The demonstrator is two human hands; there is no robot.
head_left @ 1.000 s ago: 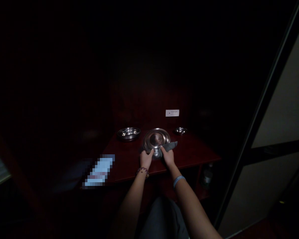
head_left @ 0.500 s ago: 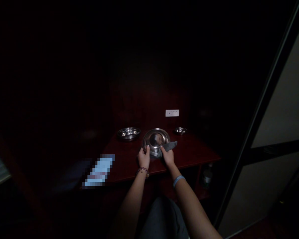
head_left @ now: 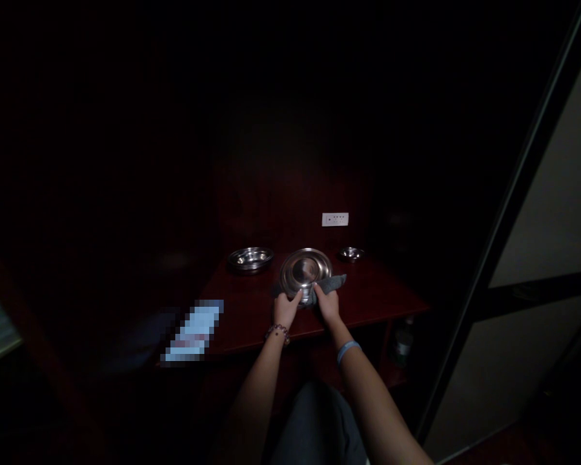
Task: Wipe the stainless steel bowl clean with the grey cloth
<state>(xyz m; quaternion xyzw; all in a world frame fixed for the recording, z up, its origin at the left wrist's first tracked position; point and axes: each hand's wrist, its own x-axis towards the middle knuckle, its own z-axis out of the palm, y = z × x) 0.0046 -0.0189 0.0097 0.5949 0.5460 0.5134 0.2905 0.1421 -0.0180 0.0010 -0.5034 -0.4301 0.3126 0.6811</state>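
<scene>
A round, shiny metal plate (head_left: 306,270) is tilted up above the desk, its underside towards me. My left hand (head_left: 287,310) grips its lower left edge, thumb on the near face and the other fingers mostly hidden. At the lower right edge, my right hand (head_left: 327,303) is closed round the plate together with a grey cloth (head_left: 334,282), whose end sticks out to the right. Behind and to the left lies a stack of metal plates (head_left: 250,259). A small metal bowl (head_left: 351,254) sits behind to the right.
The dark red desk (head_left: 252,323) has its front edge just under my wrists. A white power socket (head_left: 336,219) is on the back wall. A blurred-out bright panel (head_left: 193,332) is at the left, and a bottle (head_left: 403,342) stands on a lower shelf at the right.
My left hand has shifted right and slightly down along the plate's lower rim. The plate has moved slightly to the right. My right hand still holds the cloth against it.
</scene>
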